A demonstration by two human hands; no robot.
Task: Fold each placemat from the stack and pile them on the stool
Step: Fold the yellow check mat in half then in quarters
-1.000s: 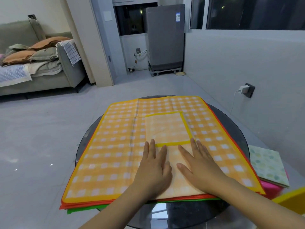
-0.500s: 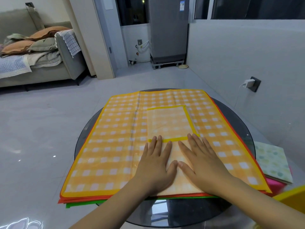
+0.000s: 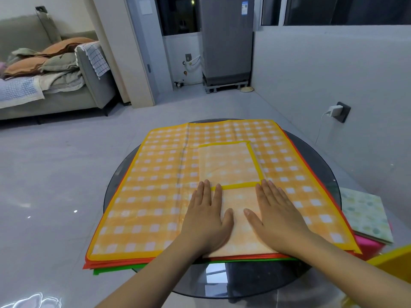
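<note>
We see a round dark glass table (image 3: 322, 181) in a grey-floored room, and on it a stack of flat placemats (image 3: 155, 196) that covers most of the tabletop. The top mat of the stack is orange and white checked with a yellow border; red and green edges of the mats under it show along the near edge of the table. On the stack, toward the near right part of the table, lies a folded placemat (image 3: 231, 172), a smaller orange rectangle with yellow trim across its middle. Our left hand (image 3: 206, 216) and right hand (image 3: 275, 214) both lie flat on the near half of this folded mat, palms down, fingers straight and close together, thumbs pointing toward each other; neither pinches anything. Just off the right edge of the table, lower down, rests a pale dotted folded mat (image 3: 364, 216) on top of a pink one (image 3: 367, 247).
</note>
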